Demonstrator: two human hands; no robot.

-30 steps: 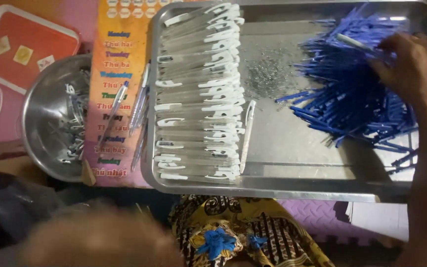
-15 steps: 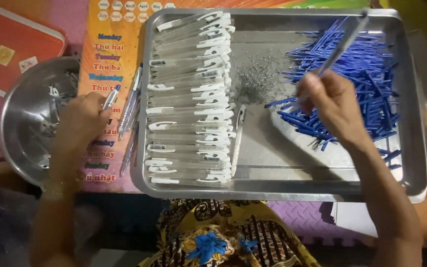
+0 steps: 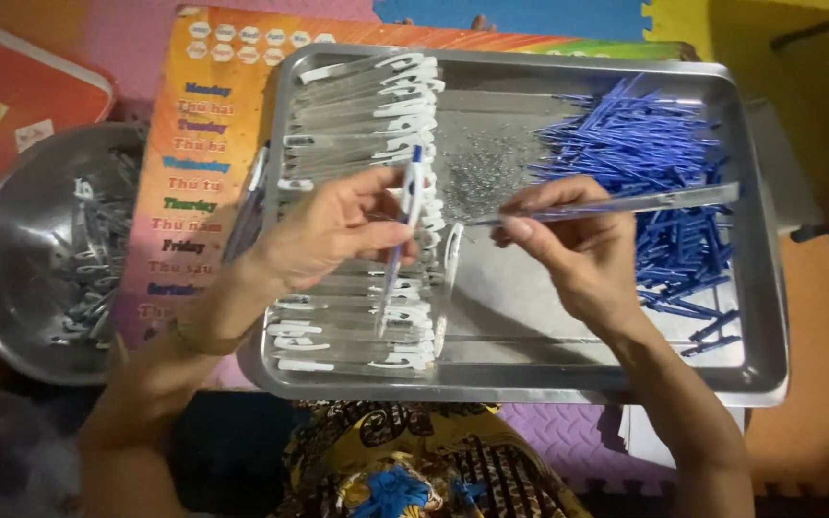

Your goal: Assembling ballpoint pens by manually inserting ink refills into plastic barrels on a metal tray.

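My left hand (image 3: 323,230) holds a pen (image 3: 401,240) with a white clip and blue tip, upright over the rows of clear pen barrels (image 3: 362,125) in the left half of the steel tray (image 3: 760,317). My right hand (image 3: 578,245) pinches a clear pen barrel (image 3: 645,203) that lies level, its tip pointing left toward the pen in the other hand. A heap of blue refills (image 3: 664,182) fills the tray's right half. Small metal springs (image 3: 482,168) are scattered in the tray's middle.
A round steel bowl (image 3: 11,288) of small grey metal parts sits left of the tray. Under the tray lies a colourful printed mat (image 3: 194,125) on foam floor tiles. A red board (image 3: 21,96) is at far left. Patterned cloth (image 3: 414,460) covers my lap.
My left hand came from the bowl side to the tray with a pen. My right hand lifted a clear barrel away from the blue refills toward the middle.
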